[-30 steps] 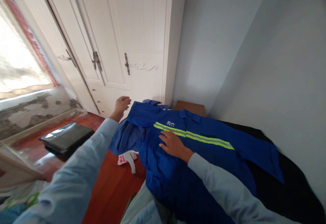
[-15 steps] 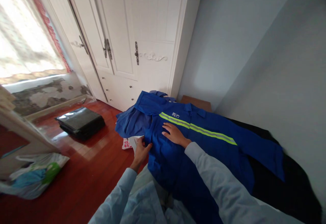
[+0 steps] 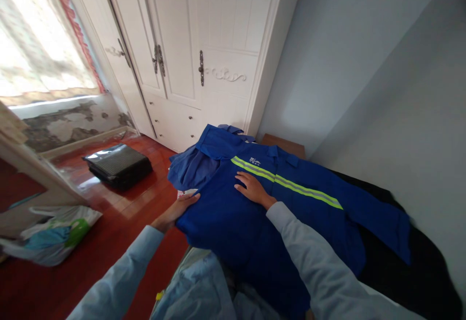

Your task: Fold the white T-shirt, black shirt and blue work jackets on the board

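A dark blue work shirt (image 3: 233,227) lies spread out in front of me, with a yellow-green and grey reflective stripe across its chest and a small white logo above the stripe. My left hand (image 3: 179,209) grips the shirt's left side edge and holds it out to the left; the fingers under the cloth are hidden. My right hand (image 3: 254,189) rests flat on the front of the shirt just below the stripe, fingers apart. Beyond the shirt's left sleeve is a bunched, lighter blue garment (image 3: 191,168).
A white wardrobe (image 3: 225,101) stands behind the shirt, with a grey wall to the right. Black cloth (image 3: 418,276) lies under the shirt's right side. On the red floor are a black package (image 3: 118,164) and a plastic bag (image 3: 54,237). Pale blue cloth (image 3: 204,286) is close to me.
My left hand has moved left and toward me, pulling the shirt's side outward; the rumpled cloth there is now smoother. My right hand stays on the shirt front.
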Demonstrator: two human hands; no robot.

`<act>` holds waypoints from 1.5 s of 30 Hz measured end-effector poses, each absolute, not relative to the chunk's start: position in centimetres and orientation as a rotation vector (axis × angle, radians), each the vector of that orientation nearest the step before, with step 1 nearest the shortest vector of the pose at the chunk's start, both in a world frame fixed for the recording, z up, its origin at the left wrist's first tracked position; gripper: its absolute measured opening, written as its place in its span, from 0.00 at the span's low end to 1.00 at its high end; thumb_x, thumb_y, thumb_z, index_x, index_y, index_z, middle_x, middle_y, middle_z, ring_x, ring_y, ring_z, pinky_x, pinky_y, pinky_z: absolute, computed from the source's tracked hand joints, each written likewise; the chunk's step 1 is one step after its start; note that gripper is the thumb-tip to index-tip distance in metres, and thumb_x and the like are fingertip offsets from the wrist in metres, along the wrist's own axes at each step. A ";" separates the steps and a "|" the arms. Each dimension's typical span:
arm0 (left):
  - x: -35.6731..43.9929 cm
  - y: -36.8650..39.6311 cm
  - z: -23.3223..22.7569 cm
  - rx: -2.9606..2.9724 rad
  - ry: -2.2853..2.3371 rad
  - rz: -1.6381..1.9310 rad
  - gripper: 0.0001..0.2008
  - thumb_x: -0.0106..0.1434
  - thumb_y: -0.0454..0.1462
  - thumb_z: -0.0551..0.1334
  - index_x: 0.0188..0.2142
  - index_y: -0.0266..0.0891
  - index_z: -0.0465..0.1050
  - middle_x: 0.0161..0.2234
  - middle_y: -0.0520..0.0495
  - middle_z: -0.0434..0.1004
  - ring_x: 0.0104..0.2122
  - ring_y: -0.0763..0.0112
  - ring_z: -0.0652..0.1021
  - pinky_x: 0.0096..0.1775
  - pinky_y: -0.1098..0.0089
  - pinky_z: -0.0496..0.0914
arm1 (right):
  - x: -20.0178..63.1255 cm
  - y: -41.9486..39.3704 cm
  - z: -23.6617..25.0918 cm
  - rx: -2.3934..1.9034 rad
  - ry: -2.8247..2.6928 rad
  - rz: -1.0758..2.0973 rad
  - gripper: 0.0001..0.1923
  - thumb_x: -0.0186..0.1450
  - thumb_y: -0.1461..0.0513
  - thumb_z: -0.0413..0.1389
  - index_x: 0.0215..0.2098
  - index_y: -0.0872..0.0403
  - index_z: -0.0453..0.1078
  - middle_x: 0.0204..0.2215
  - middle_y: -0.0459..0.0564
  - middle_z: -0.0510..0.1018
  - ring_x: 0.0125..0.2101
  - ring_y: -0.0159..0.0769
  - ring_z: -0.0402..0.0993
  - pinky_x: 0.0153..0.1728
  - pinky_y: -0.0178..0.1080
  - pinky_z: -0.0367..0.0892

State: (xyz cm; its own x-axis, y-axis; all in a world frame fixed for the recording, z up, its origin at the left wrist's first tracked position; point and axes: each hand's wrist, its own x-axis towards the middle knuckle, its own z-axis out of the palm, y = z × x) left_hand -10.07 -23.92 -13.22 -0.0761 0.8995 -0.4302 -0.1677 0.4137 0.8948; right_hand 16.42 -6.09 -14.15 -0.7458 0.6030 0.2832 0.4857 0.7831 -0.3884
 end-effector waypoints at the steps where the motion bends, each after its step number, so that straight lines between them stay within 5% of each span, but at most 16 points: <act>1: -10.6 -24.2 -12.8 0.687 1.353 0.948 0.28 0.47 0.58 0.71 0.38 0.41 0.78 0.39 0.43 0.84 0.43 0.53 0.82 0.47 0.61 0.77 | 16.4 -6.1 -14.1 -0.828 -2.581 0.408 0.24 0.71 0.51 0.51 0.60 0.53 0.69 0.62 0.59 0.68 0.63 0.47 0.63 0.64 0.53 0.57; 6: -12.7 -26.4 -13.5 0.728 1.226 0.688 0.26 0.43 0.58 0.73 0.34 0.43 0.80 0.39 0.44 0.85 0.45 0.53 0.82 0.50 0.60 0.75 | 16.3 -6.3 -13.9 -0.845 -2.597 0.400 0.24 0.71 0.52 0.51 0.60 0.55 0.69 0.63 0.60 0.68 0.63 0.47 0.62 0.64 0.52 0.57; 10: -13.0 -28.8 -15.2 0.925 1.093 0.567 0.19 0.42 0.48 0.76 0.33 0.45 0.81 0.36 0.48 0.85 0.45 0.53 0.81 0.54 0.58 0.71 | 16.3 -6.3 -14.0 -0.838 -2.598 0.383 0.24 0.71 0.52 0.50 0.60 0.54 0.69 0.62 0.59 0.68 0.63 0.46 0.63 0.64 0.53 0.57; 17: -12.6 -31.2 -18.5 0.788 0.974 0.463 0.28 0.37 0.38 0.77 0.41 0.51 0.79 0.38 0.52 0.84 0.50 0.55 0.79 0.55 0.57 0.70 | 16.4 -6.2 -14.2 -0.834 -2.603 0.355 0.25 0.71 0.51 0.49 0.61 0.54 0.68 0.63 0.58 0.68 0.63 0.46 0.62 0.64 0.52 0.57; 23: -15.3 -30.6 -18.5 0.864 1.046 0.175 0.18 0.40 0.49 0.76 0.28 0.45 0.78 0.29 0.49 0.83 0.31 0.54 0.83 0.34 0.56 0.78 | 16.3 -6.0 -14.2 -0.840 -2.627 0.326 0.26 0.72 0.51 0.50 0.60 0.59 0.68 0.63 0.60 0.68 0.64 0.46 0.62 0.65 0.49 0.56; 28: -16.3 -27.4 -16.6 1.206 1.333 0.003 0.15 0.31 0.36 0.77 0.15 0.42 0.72 0.16 0.50 0.76 0.17 0.59 0.77 0.23 0.59 0.74 | 15.8 -7.5 -12.6 -0.898 -2.670 0.264 0.24 0.71 0.55 0.52 0.61 0.57 0.67 0.63 0.62 0.67 0.64 0.49 0.60 0.66 0.54 0.54; 31: -15.9 -24.7 -14.5 1.285 1.404 0.042 0.18 0.34 0.38 0.77 0.10 0.41 0.66 0.10 0.51 0.68 0.11 0.67 0.69 0.20 0.63 0.71 | 16.5 -10.6 -11.0 -0.873 -2.559 0.265 0.24 0.71 0.55 0.53 0.62 0.57 0.66 0.63 0.61 0.67 0.64 0.48 0.61 0.66 0.54 0.52; 34: -13.5 -21.9 -10.1 1.393 1.308 0.027 0.15 0.43 0.44 0.75 0.15 0.41 0.73 0.16 0.47 0.75 0.18 0.62 0.76 0.26 0.64 0.73 | 19.2 -15.1 -10.0 -0.837 -2.324 0.393 0.22 0.72 0.54 0.51 0.61 0.53 0.67 0.58 0.56 0.74 0.59 0.42 0.68 0.62 0.47 0.61; 39: -4.3 -17.3 -1.6 1.874 0.913 0.187 0.16 0.62 0.49 0.64 0.42 0.43 0.80 0.41 0.49 0.83 0.44 0.62 0.80 0.47 0.68 0.73 | 27.1 -21.4 -11.6 -1.090 -1.783 0.498 0.17 0.71 0.55 0.52 0.53 0.50 0.73 0.42 0.52 0.83 0.43 0.39 0.80 0.48 0.43 0.73; 45: 8.7 -8.8 -3.8 2.268 0.842 0.641 0.25 0.65 0.54 0.57 0.52 0.40 0.73 0.54 0.42 0.77 0.54 0.57 0.76 0.56 0.59 0.68 | 38.4 -23.6 -14.9 -1.576 -1.211 0.202 0.19 0.67 0.51 0.53 0.46 0.55 0.75 0.40 0.56 0.82 0.37 0.42 0.78 0.43 0.45 0.74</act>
